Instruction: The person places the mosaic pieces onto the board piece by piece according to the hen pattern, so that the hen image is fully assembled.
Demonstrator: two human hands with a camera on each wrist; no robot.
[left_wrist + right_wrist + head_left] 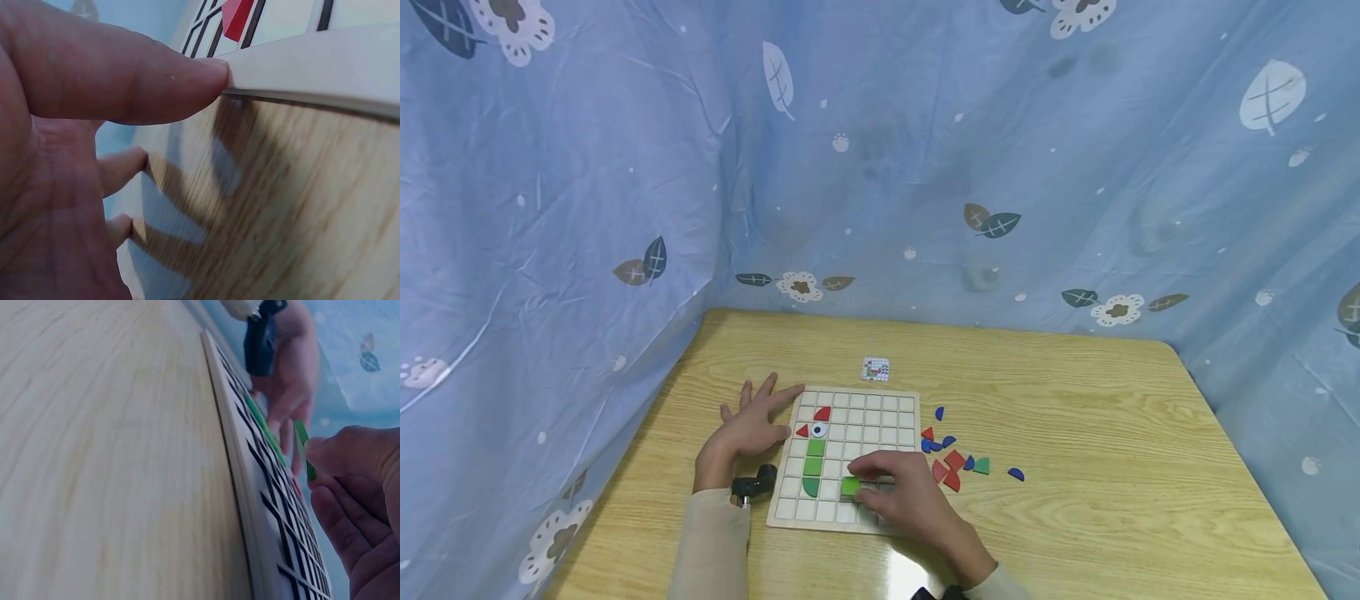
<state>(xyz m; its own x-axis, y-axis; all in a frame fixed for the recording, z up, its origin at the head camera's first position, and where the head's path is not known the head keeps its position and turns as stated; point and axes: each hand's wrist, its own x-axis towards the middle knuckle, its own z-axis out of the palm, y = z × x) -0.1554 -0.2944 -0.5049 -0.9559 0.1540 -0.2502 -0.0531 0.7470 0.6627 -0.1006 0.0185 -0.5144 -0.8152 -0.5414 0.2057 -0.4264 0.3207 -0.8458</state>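
A white gridded board [857,433] lies on the table, with my left hand [751,432] at its left side, fingers spread. The left thumb [181,87] touches the board's edge in the left wrist view. My right hand [904,493] pinches a light green square tile [304,449] between thumb and fingers, held just over the board's lower middle. Down a left column sit a red quarter-round tile [823,413], a round eye tile [818,430], two light green squares [815,448] and a dark green quarter-round [810,487]. Beside the eye is a red triangle [802,431].
Right of the board lie loose tiles: several blue half-rounds [1016,474], a red square [954,459], red quarter-rounds [952,480] and a green quarter-round [981,466]. A small pattern card [876,369] rests beyond the board. Blue patterned cloth [880,183] hangs around the table.
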